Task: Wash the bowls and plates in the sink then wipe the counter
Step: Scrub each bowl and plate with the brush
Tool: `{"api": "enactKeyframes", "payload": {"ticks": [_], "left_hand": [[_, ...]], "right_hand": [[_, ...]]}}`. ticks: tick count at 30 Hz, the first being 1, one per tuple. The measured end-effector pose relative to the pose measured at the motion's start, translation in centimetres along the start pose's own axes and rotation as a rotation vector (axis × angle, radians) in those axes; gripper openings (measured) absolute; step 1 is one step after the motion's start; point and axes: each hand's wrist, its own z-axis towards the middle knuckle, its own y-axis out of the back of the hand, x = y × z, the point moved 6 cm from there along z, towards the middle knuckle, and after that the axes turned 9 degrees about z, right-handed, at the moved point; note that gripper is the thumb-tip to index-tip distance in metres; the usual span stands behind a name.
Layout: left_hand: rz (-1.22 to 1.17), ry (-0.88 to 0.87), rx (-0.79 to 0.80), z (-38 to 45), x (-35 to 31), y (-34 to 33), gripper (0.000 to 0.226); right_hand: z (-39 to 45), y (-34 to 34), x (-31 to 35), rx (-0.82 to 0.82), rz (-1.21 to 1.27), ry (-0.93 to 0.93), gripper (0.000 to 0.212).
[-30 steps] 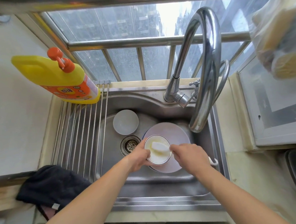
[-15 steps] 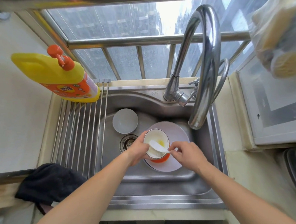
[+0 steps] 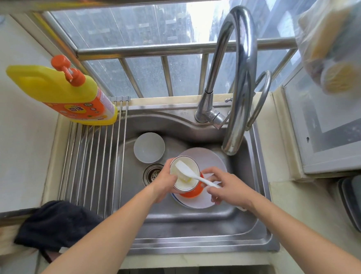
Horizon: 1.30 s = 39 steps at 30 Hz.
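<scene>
Head cam, only view I've got. My left hand is wrapped round the near-left side of the orange bowl, fingers curled on its rim and wall, holding it tilted w/ the pale inside facing up. My right hand pinches the handle of a white brush between thumb and fingers; the brush head sits inside the bowl against the far wall. Bowl is held just above a white plate lying flat on the sink floor, right of the drain. A 2nd bowl, white, sits upright at the back-left of the basin, apart from the rest.

Progress, my read: early. I'm mid-scrub on bowl no. 1. No water runs from the faucet, and I can't see suds. The rod rack over the left of the sink has no dishes on it, so prob nothing's finished yet. Left to do: rinse this one, the white bowl, the plate, then the counter wipe.

Surface and room: steel single-basin sink set in a pale counter, which runs both sides. Yellow soap bottle w/ orange pump stands at the back-left, by the rack's far end. Dark cloth is draped at the near-left counter edge, likely my wipe rag. Barred window behind the faucet, bright outside. A bag of sponges hangs top right, blurred. Grey-framed appliance top to the right; can't tell what it is
</scene>
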Motion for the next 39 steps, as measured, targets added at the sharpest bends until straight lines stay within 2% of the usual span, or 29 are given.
{"api": "enactKeyframes", "payload": {"ticks": [2, 5, 10, 12, 15, 16, 19, 20, 22, 25, 27, 28, 31, 32, 33, 34, 37, 39], "left_hand": [[-0.039, 0.013, -0.003, -0.2, 0.1, 0.4, 0.075], [-0.054, -0.004, 0.021, -0.5, -0.1, 0.5, 0.075], [0.002, -0.033, 0.034, -0.5, -0.2, 0.1, 0.078], [0.016, -0.04, 0.053, -0.5, -0.4, -0.2, 0.079], [0.057, -0.053, 0.044, -0.2, -0.7, -0.3, 0.078], [0.071, -0.064, 0.035, -0.1, -0.9, -0.2, 0.078], [0.076, -0.07, -0.001, 0.2, -1.3, -0.1, 0.079], [0.08, -0.068, -0.004, 0.2, -1.2, 0.0, 0.079], [0.091, -0.055, 0.015, 0.2, -0.8, 0.0, 0.079], [0.114, -0.045, 0.059, -0.1, -0.5, -0.2, 0.076], [0.092, -0.041, 0.049, -0.2, -0.9, -0.1, 0.074], [0.086, -0.039, 0.039, -0.2, -1.0, -0.1, 0.074], [0.076, -0.039, 0.011, 0.1, -1.0, 0.2, 0.074], [0.062, -0.037, 0.007, 0.0, -0.9, 0.2, 0.075], [0.054, -0.033, 0.006, 0.0, -0.8, 0.1, 0.075], [0.057, -0.032, 0.011, -0.1, -0.8, -0.1, 0.074], [0.078, -0.046, 0.035, -0.3, -0.9, -0.6, 0.072], [0.078, -0.044, 0.032, -0.2, -1.0, -0.5, 0.073]], "right_hand": [[-0.8, 1.2, -0.2, -0.057, 0.033, 0.006, 0.029], [-1.5, 3.4, -1.2, -0.263, -0.313, 0.073, 0.015], [-2.2, 2.0, -0.6, -0.179, -0.594, 0.212, 0.013], [-2.4, 2.4, 0.4, -0.275, -0.848, 0.297, 0.015], [-2.4, 1.6, 0.6, -0.309, -1.115, 0.262, 0.016], [-2.4, 1.3, 0.4, -0.295, -1.067, 0.221, 0.017], [-2.1, 1.4, -0.6, -0.261, -0.441, 0.021, 0.011], [-2.0, 1.5, -0.7, -0.256, -0.323, 0.006, 0.009], [-2.0, 2.0, -0.4, -0.263, -0.428, 0.044, 0.008], [-2.1, 2.3, 0.5, -0.332, -0.943, 0.176, 0.011], [-2.2, 1.7, 0.1, -0.305, -0.957, 0.173, 0.012], [-2.3, 1.4, -0.2, -0.283, -0.812, 0.137, 0.012], [-2.2, 1.1, -1.9, -0.208, -0.095, -0.079, 0.008], [-2.2, 1.2, -1.8, -0.206, -0.016, -0.097, 0.009], [-2.2, 1.6, -1.5, -0.221, -0.078, -0.077, 0.009], [-2.2, 2.0, -0.8, -0.24, -0.258, -0.025, 0.008], [-2.5, 1.6, 1.2, -0.291, -1.016, 0.144, 0.014], [-2.5, 0.7, 1.4, -0.285, -1.109, 0.194, 0.015]]}}
